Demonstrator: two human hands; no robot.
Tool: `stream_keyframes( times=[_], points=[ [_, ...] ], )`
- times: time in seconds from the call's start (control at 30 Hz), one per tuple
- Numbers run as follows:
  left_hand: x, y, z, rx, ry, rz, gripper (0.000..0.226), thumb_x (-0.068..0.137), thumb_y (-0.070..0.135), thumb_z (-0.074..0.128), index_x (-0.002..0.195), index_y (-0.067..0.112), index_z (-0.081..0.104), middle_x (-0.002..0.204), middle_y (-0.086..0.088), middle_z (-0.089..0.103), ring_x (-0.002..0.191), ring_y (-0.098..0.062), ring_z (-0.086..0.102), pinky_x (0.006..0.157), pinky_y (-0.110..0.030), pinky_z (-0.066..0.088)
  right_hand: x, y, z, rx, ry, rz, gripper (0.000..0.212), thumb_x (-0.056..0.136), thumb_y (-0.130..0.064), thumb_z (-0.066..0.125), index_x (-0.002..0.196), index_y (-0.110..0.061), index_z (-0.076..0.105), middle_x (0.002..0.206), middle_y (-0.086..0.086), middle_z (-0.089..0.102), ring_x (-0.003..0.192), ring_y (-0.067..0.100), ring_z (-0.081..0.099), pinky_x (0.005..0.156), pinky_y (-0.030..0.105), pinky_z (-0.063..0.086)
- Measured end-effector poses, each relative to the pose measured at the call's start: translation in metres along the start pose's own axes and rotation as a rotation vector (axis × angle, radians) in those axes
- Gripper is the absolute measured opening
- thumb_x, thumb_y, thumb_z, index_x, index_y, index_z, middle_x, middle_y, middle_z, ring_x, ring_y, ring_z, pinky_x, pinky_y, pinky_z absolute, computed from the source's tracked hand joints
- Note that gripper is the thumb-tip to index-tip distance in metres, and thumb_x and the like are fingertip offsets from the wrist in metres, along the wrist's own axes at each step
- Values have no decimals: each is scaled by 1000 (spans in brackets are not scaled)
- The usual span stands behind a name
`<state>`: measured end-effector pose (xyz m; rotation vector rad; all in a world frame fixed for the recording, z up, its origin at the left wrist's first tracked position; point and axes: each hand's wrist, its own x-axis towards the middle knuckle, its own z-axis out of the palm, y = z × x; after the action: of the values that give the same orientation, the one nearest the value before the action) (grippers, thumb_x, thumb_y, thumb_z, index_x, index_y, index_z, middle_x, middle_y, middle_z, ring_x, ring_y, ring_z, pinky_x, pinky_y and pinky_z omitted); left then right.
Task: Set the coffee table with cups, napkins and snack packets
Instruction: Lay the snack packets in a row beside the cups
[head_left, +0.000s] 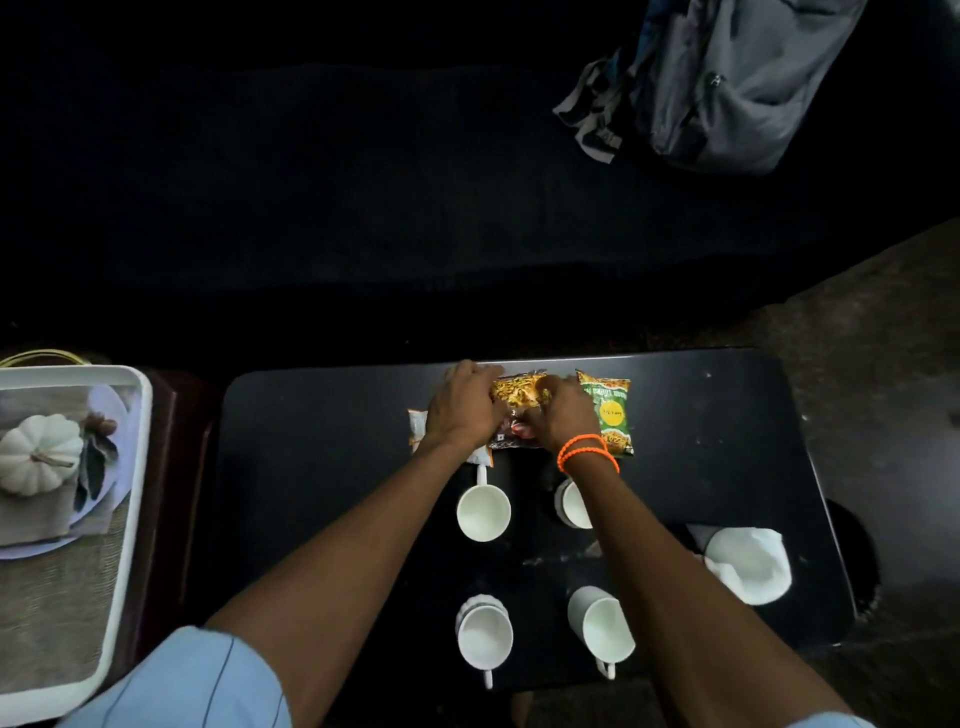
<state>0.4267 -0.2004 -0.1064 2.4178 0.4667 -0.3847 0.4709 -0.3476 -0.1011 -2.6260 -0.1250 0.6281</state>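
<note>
On the black coffee table (311, 441) both my hands rest on a yellow snack packet (517, 391) near the far edge. My left hand (462, 405) grips its left side, my right hand (563, 415) its right side. A green snack packet (613, 410) lies just right of them. An orange-white packet (417, 423) peeks out under my left wrist. Several white cups stand nearer me: one (483, 512) with its handle pointing away, one (571, 504) partly hidden by my right forearm, and two more (485, 636) (602, 626). White napkins (748, 564) lie at the right.
A white tray (132, 467) printed with a pumpkin picture sits on a stand to the left. A dark sofa lies beyond the table, with a grey backpack (727, 78) on it at the upper right. Brown floor (883, 338) shows on the right.
</note>
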Motion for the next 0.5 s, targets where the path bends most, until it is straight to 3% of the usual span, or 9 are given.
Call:
stream_keyframes(
  times=[0.13,0.5],
  points=[
    [-3,-5,10,198,-65,161,54,93,44,66,145,39,53,150,-4,50,139,-27,43,112,-45,34,-3,-4,-1,5,-24,-82,57,80,-20,81,133,-15,61,132,16,61,120,34,60,100,41,51],
    [-11,-19,26,265,-48,182,58,95,48,65,149,42,46,160,-3,43,144,-28,40,113,-47,32,-5,3,4,0,-78,-139,60,77,-9,84,133,-15,64,140,18,53,125,35,57,106,40,50]
  ],
)
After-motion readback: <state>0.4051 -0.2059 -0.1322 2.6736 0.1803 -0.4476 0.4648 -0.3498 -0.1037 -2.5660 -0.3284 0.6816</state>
